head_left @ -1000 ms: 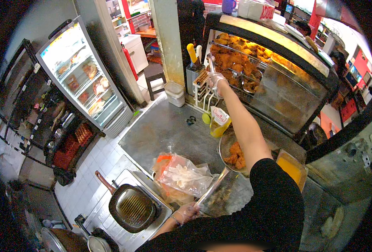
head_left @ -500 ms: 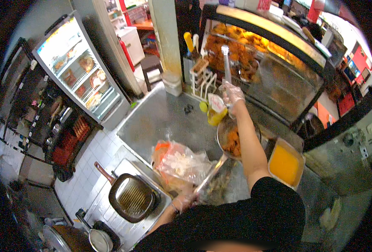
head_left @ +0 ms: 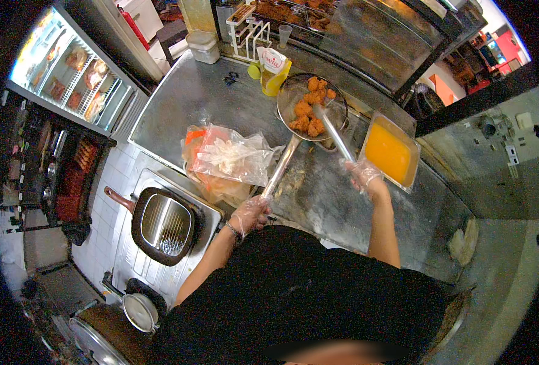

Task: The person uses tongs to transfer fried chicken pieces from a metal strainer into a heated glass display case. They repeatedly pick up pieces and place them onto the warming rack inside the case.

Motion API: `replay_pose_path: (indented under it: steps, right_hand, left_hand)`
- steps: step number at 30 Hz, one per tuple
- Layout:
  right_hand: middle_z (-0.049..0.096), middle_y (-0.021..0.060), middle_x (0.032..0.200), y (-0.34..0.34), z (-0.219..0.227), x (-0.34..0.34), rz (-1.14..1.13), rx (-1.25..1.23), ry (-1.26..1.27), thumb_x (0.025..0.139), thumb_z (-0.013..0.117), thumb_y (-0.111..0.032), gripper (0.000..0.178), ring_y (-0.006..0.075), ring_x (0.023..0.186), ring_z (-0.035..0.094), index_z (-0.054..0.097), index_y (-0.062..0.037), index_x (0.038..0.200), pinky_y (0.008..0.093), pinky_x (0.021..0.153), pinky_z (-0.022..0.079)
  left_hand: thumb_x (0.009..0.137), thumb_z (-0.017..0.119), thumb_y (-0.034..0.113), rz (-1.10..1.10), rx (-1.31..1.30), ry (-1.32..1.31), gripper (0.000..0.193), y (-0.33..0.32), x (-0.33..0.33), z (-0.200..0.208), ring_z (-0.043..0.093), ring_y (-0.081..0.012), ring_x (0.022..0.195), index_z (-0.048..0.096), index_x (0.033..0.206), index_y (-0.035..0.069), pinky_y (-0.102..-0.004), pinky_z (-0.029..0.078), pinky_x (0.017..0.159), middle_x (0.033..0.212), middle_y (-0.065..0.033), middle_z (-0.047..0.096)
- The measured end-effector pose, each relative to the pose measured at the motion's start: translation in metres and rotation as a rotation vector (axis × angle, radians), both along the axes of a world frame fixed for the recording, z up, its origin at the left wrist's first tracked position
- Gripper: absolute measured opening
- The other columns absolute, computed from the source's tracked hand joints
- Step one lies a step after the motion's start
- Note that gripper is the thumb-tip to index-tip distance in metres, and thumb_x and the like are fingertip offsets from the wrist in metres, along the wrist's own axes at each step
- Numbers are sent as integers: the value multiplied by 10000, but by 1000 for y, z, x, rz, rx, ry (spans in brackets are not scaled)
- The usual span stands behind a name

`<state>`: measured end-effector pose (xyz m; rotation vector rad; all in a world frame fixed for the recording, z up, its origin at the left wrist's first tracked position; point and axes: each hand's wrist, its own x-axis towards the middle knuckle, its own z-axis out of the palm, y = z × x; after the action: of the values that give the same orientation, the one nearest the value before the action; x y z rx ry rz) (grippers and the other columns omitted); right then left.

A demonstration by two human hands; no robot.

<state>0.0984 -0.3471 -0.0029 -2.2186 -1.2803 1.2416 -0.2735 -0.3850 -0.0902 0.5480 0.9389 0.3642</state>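
Left grip (head_left: 251, 214): my gloved left hand, fingers wrapped shut round the long steel handle of the round wire-mesh strainer (head_left: 311, 106), held out over the dull steel counter (head_left: 190, 103).
Right grip (head_left: 365, 177): gloved too, pinching the near end of slim metal tongs (head_left: 336, 135); tips reach into the strainer bowl.
Load: golden-brown fried chicken pieces (head_left: 309, 109), knobbly crust, heaped in the mesh, none on the counter.
Risk 1: long handle, weight at far end; if my wrist rolls, strainer tips & pieces spill.
Risk 2: thin plastic gloves on smooth steel look slippery w/ grease; tongs could twist, drop a piece.
Risk 3: rectangular steel tray of orange sauce (head_left: 388, 152) sits just right of the tongs; an elbow knock could slop it.
Nearby: crinkled clear plastic bags (head_left: 230, 155), soft, just left of the handle; could snag.
Below left: dark square fry pan w/ wire basket (head_left: 163, 224), well apart.
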Motion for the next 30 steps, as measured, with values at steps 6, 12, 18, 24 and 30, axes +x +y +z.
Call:
replay_pose_path:
  steps: [6, 12, 18, 24, 30]
  right_hand:
    - [570, 63, 579, -23, 1, -25, 71, -60, 287, 898, 608, -551, 544, 164, 465, 525, 640, -9, 872, 366, 454, 423]
    - [586, 71, 592, -6, -9, -51, 92, -168, 120, 904, 583, -562, 553, 181, 471, 541, 660, -16, 927, 382, 459, 423]
    - [526, 1, 569, -9, -23, -56, -62, -186, 430, 897, 617, -551, 516, 109, 467, 488, 614, -49, 1019, 303, 417, 362]
    - [490, -27, 525, 2, -63, -45, -236, -209, 786, 908, 643, -495, 417, 97, 397, 425, 612, -82, 949, 288, 376, 334]
    - [421, -40, 488, 9, -47, -15, -154, -197, 999, 869, 688, -493, 408, 91, 352, 386, 600, -96, 896, 275, 332, 278]
  left_hand:
    - [1018, 512, 341, 14, 40, -36, 257, -12, 11, -15, 437, -88, 521, 478, 1164, 133, -252, 394, 442, 792, 8, 514]
    - [1024, 468, 342, -38, 389, 332, 281, -24, 27, -26, 534, -198, 530, 486, 1034, 62, -359, 438, 478, 680, -70, 552]
    - [1024, 448, 267, -143, 919, 677, 256, -31, 26, -34, 635, -402, 700, 506, 1075, 23, -476, 490, 621, 781, -224, 651]
    - [1030, 438, 307, -145, 813, 554, 289, -30, 23, -29, 609, -289, 633, 530, 1042, 33, -428, 497, 598, 729, -138, 614]
    - [1034, 432, 363, -111, 590, 356, 294, -19, 10, -22, 502, -125, 551, 520, 1094, 89, -299, 455, 493, 725, -17, 546]
